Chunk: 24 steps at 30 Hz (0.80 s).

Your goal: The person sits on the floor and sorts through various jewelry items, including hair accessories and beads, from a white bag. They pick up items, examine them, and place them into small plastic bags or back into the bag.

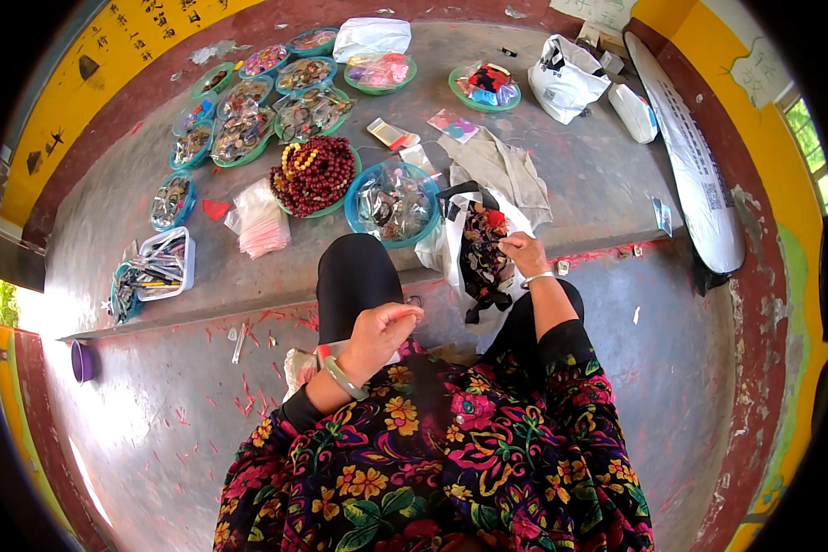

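Picking through the colourful pieces (pixel 481 250) in the white bag (pixel 452 243) seems underway, likely calling next for fine pinching. Right hand (pixel 525 255) is at its mouth, left hand (pixel 380 336) leftward; fingers bent, grasp unclear.

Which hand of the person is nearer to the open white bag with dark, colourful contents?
Right. The right hand is at the opening of the white bag; the left hand is away from it, toward the picture's lower left.
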Tool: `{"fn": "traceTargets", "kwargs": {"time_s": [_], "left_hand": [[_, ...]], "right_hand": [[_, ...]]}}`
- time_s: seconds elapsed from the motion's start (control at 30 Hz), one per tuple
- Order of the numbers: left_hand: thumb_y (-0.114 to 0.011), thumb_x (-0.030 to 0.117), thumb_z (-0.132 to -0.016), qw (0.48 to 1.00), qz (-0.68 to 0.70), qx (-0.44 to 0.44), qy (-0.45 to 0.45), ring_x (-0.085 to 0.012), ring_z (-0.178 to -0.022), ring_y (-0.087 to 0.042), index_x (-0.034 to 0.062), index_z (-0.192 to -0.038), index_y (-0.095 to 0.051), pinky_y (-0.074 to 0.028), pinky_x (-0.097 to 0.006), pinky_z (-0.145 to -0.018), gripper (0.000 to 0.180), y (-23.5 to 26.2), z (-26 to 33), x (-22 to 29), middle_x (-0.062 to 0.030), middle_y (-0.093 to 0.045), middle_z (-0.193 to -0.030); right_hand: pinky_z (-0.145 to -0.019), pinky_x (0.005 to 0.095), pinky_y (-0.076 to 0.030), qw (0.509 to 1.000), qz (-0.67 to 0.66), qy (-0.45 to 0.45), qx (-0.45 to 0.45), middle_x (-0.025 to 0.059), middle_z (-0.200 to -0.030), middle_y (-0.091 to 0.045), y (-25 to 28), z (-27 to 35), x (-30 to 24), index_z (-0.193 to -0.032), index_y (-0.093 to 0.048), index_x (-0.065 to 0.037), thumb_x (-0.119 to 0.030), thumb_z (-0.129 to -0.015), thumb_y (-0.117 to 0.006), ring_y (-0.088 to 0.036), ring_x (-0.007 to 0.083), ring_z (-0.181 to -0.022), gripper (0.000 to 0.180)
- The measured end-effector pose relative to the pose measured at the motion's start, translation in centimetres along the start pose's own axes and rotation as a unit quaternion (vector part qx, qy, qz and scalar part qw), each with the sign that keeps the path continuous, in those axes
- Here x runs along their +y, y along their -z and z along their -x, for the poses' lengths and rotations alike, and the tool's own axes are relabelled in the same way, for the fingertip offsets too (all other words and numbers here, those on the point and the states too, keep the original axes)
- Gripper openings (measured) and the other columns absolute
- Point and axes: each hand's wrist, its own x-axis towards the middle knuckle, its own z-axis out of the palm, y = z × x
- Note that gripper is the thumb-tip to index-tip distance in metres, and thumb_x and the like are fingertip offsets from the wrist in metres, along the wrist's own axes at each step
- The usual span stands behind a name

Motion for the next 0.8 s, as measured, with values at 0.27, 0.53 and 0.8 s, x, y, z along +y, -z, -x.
{"fn": "traceTargets", "kwargs": {"time_s": [0.27, 0.53, 0.8], "left_hand": [[-0.051, 0.003, -0.087, 1.0, 0.011, -0.007, 0.015, -0.0116, -0.084, -0.059, -0.0058, -0.098, -0.061, -0.048, -0.024, -0.077, 0.017, 0.0, 0.0, -0.9, -0.0075, -0.063, -0.09], [-0.057, 0.01, -0.083, 0.999, 0.034, 0.028, -0.022, -0.0028, -0.059, -0.049, -0.0016, -0.094, -0.064, -0.041, -0.02, -0.054, 0.018, -0.6, -0.4, -1.5, -0.0013, -0.061, -0.068], [-0.057, 0.009, -0.083, 0.999, 0.035, 0.022, -0.022, -0.0032, -0.063, -0.051, -0.0031, -0.095, -0.063, -0.043, -0.019, -0.058, 0.018, -0.6, -0.3, -1.0, -0.0033, -0.064, -0.074]], "right_hand": [[-0.05, 0.0249, -0.041, 0.96, -0.167, -0.221, -0.049, 0.0016, -0.071, -0.061, 1.5, 0.8, -2.4, -0.086, -0.066, -0.004, -0.018, -0.075, -0.069, -0.052, 0.0121, -0.056, 0.018], [-0.045, 0.0229, -0.039, 0.845, -0.453, -0.283, -0.031, 0.0046, -0.07, -0.061, 2.1, 1.4, -0.9, -0.084, -0.061, -0.003, -0.011, -0.078, -0.065, -0.051, 0.0114, -0.052, 0.011], [-0.041, 0.023, -0.035, 0.862, -0.424, -0.27, -0.06, 0.0046, -0.071, -0.062, 1.5, 1.6, -1.1, -0.082, -0.061, -0.004, -0.013, -0.076, -0.069, -0.051, 0.0118, -0.052, 0.013]]}}
